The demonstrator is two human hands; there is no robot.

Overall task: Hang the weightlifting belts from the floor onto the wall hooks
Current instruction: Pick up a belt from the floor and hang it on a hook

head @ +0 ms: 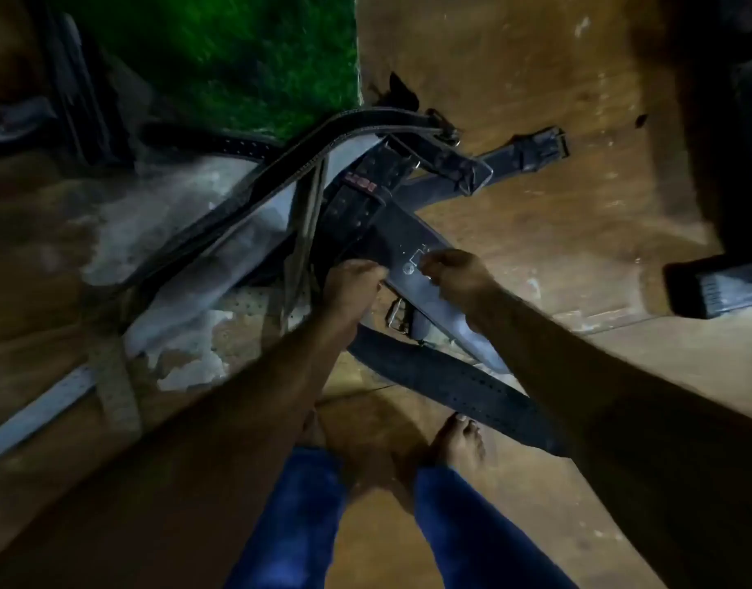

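Nearest, the person's bare feet (459,440) stand on the wooden floor (578,231), with blue trouser legs (289,516) below them in the view, and both forearms reach forward and down into a tangle of weightlifting belts. The left hand (351,282) and the right hand (455,272) meet on the same dark belt (404,244), one at each edge of its wide panel; their fingers look curled over those edges, though blur and dim light keep me from telling how firm each grip is. That belt's long axis runs on a diagonal: its perforated tail (451,384) trails near and to the right, passing close by the feet, while its far end points up and left into the pile. Both hands lie about equally near it, the left slightly nearer the metal buckle (397,316) just below the grip. Beyond the hands, a second dark belt (527,157) stretches right along the floor, and a thinner one (280,172) arcs over the heap toward the far left. Farthest off lies a patch of green turf (259,57). No wall hooks are in sight, so I judge lifting comes first.
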